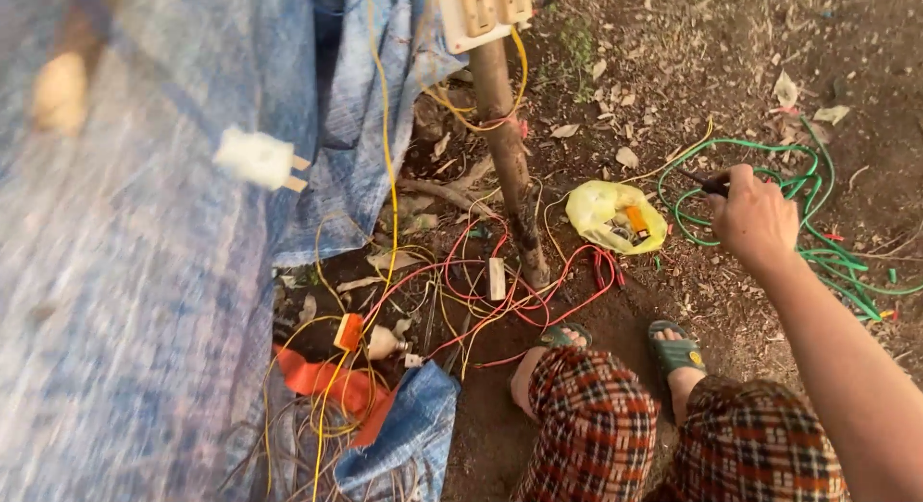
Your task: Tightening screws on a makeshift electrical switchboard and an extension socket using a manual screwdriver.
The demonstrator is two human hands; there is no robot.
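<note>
My right hand (755,218) reaches out to the right and is closed around a thin dark tool handle (714,184), just above loops of green wire (827,257) on the dirt. A white two-pin plug (256,160) hangs blurred in front of a blue tarp (144,290). At the far upper left, a blurred pale shape (58,90) may be my left hand; its grip cannot be made out. My knees in plaid cloth (596,425) and my green sandals (676,350) are at the bottom.
A wooden stake (508,156) stands in the ground with a white socket board (481,12) at its top. Red and yellow wires (481,295) tangle around its foot. A yellow plastic bag (615,218) of small parts lies beside it. Orange cloth (322,377) lies lower left.
</note>
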